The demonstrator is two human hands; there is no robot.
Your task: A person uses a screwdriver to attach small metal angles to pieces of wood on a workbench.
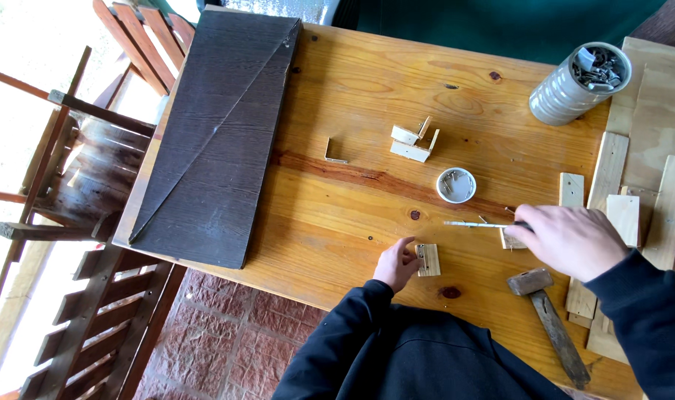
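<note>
On the knotty, varnished pine tabletop (367,96), the left hand (396,264) pinches a small pale wooden block (428,260) carrying a little metal hinge, close to the table's near edge. The right hand (570,241) is clenched round the dark handle of a slim metal-shafted screwdriver (474,224), whose shaft points left, lying above the block and apart from it. Just beside that hand's wrist lies a worn hammer with a blocky head and wooden handle (552,315). Bare wood stays open between the hands and a shallow round white dish of small fasteners (456,185). Farther off stand small pale L-shaped wood pieces (413,142) and a ribbed grey can of metal hardware (578,83). Rough pale planks (652,148) crowd the right edge; a dark, grainy rectangular board (219,133) covers the left edge.
</note>
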